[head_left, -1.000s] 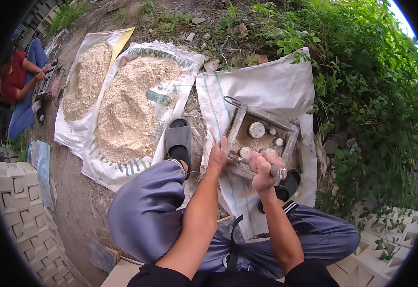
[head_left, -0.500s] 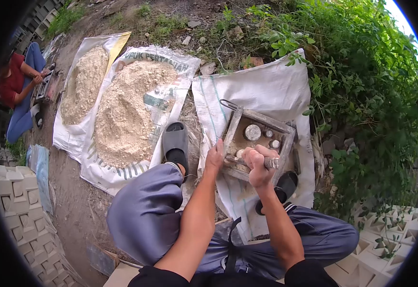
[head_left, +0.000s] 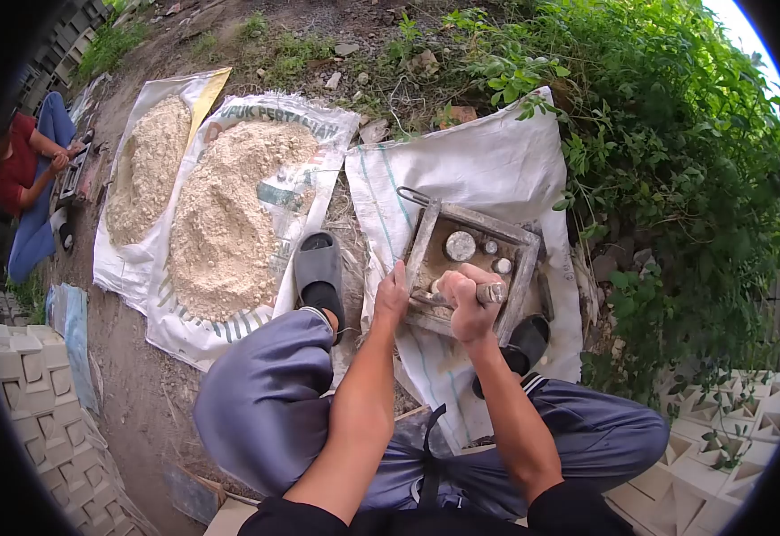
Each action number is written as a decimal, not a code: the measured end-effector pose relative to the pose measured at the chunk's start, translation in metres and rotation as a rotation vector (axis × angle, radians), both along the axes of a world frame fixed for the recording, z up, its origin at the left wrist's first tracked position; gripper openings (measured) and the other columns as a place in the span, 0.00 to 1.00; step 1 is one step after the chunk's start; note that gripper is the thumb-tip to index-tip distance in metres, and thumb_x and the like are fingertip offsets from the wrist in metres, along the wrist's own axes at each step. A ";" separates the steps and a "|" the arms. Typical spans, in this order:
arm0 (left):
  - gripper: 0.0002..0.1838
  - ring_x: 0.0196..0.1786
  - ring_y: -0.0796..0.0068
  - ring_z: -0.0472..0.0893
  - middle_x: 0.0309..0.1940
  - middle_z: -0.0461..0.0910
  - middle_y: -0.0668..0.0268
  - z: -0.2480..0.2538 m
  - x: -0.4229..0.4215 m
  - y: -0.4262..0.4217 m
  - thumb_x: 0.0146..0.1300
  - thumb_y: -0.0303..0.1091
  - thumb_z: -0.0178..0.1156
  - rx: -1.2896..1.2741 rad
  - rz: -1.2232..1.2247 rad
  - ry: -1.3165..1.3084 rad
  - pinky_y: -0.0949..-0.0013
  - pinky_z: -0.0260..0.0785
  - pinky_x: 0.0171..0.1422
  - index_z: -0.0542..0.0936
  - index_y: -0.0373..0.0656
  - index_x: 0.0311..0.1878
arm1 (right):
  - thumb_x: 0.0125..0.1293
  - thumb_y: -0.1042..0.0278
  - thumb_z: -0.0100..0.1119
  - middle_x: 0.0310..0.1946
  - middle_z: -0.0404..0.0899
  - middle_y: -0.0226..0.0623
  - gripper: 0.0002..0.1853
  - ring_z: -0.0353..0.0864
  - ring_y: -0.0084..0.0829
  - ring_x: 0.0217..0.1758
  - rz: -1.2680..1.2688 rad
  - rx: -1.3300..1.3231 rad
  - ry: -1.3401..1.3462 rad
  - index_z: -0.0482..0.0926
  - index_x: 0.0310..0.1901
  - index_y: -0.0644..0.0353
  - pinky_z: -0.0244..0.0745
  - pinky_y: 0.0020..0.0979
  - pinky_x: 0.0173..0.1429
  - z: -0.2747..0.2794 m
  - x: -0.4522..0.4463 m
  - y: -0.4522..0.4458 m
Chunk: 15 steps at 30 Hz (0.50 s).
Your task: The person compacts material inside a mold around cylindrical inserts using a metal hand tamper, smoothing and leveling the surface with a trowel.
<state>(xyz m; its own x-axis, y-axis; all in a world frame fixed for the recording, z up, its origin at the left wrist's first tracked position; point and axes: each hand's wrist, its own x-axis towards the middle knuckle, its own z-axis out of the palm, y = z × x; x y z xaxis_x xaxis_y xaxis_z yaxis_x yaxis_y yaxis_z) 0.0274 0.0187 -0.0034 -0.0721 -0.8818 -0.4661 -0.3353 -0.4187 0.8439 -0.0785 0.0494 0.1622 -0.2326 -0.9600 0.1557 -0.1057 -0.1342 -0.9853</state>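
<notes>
A square frame mould (head_left: 533, 268) with a wire loop at its upper left corner rests on a white sack (head_left: 488, 161). Inside it, round pieces, among them a large pale disc (head_left: 461, 246), stand in powder. My left hand (head_left: 393, 293) grips the frame's left side, its fingers partly hidden. Over the frame's near part, my right hand (head_left: 468, 302) is closed round a short rod-like tool (head_left: 492, 292), whose blunt end points right. What the tool's other end touches is hard to make out.
Heaps of pale powder (head_left: 225, 223) lie on sacks to the left. Another person (head_left: 28, 170) sits at the far left. My sandalled foot (head_left: 319, 268) is left of the frame. Patterned blocks (head_left: 41, 384) stand lower left, and leafy plants (head_left: 667, 179) grow at right.
The whole view has shifted, so the frame and sacks appear a little further left. My right hand has moved slightly over the frame, still holding the tool. My left hand stays at the frame's left side.
</notes>
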 end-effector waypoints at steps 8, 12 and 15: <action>0.39 0.56 0.41 0.74 0.46 0.76 0.36 -0.015 0.001 0.003 0.69 0.62 0.34 0.002 -0.013 -0.047 0.57 0.64 0.60 0.77 0.32 0.53 | 0.61 0.76 0.43 0.11 0.58 0.26 0.18 0.55 0.17 0.15 -0.054 0.044 -0.054 0.56 0.13 0.59 0.55 0.26 0.21 -0.013 0.003 -0.003; 0.39 0.55 0.40 0.73 0.46 0.76 0.36 -0.006 0.000 0.005 0.68 0.62 0.34 -0.023 -0.011 0.005 0.56 0.64 0.60 0.77 0.32 0.53 | 0.61 0.75 0.44 0.11 0.58 0.26 0.18 0.54 0.18 0.15 -0.064 0.063 -0.128 0.57 0.14 0.58 0.54 0.26 0.21 -0.013 -0.006 -0.002; 0.39 0.53 0.38 0.74 0.44 0.77 0.36 -0.014 0.000 0.000 0.69 0.62 0.33 0.001 0.020 -0.049 0.54 0.64 0.58 0.78 0.31 0.50 | 0.61 0.74 0.43 0.10 0.60 0.28 0.18 0.56 0.19 0.15 -0.114 0.077 -0.331 0.59 0.12 0.59 0.56 0.28 0.21 -0.004 -0.004 0.001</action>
